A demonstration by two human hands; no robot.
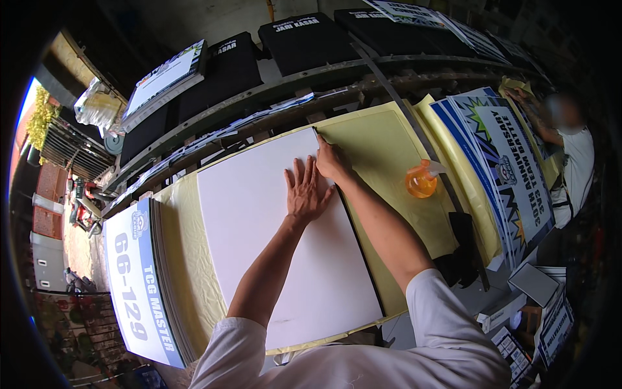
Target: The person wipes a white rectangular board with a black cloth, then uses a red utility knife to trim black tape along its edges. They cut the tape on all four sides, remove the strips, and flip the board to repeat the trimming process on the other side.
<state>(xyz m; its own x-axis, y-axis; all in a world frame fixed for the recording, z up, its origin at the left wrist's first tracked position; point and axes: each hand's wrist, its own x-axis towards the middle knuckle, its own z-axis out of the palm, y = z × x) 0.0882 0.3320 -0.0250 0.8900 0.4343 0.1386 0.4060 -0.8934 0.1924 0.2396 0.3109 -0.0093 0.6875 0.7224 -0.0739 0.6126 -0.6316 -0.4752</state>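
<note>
Fingers: those of the left hand [306, 191] are spreading wide apart and pressing flat on the white board [278, 240] near the frame's centre; those of the right hand [332, 161] are curling together at the board's upper right corner, and whether they are pinching a small tool I cannot tell.
White board: lying flat in the middle of the frame, reaching from the upper centre down toward the lower centre, with both forearms stretching over it from the lower edge.
Yellow sheet [382, 152]: spreading under the board and showing past its left, upper and right sides on the desk [453, 305].
Orange spray bottle [421, 181]: lying on the yellow sheet, right of centre, apart from the right hand.
Printed signs [512, 168]: overlapping in a stack at the right of the frame.
Blue and white sign [139, 285]: lying at the lower left, just beside the yellow sheet.
Black shirts [304, 39]: resting on the rack along the top.
Another person [573, 155]: standing at the far right edge.
</note>
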